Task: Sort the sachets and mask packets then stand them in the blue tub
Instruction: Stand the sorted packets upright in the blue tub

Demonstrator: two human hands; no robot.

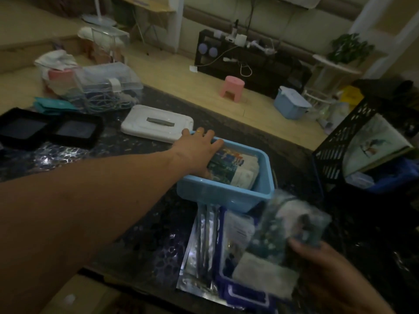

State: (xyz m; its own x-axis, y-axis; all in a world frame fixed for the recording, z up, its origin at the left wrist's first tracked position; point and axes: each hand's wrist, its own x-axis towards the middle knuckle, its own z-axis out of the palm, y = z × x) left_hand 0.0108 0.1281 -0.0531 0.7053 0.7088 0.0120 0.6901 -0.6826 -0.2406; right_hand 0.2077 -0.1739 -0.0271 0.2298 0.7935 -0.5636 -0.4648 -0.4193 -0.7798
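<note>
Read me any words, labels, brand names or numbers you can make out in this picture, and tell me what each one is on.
None can be read.
Packets in the blue tub: colourful print, too blurred.
White packet in the dark blue bin: lines of small print, too small.
Packet in the right hand: motion-blurred.
Silver sachets: no legible text.
White lid: no text visible.

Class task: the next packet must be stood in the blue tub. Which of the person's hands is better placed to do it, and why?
Probably the right hand: it already holds a blurred packet just in front of the blue tub. The left hand is busy, reaching into the tub against the packets already standing there.
</note>
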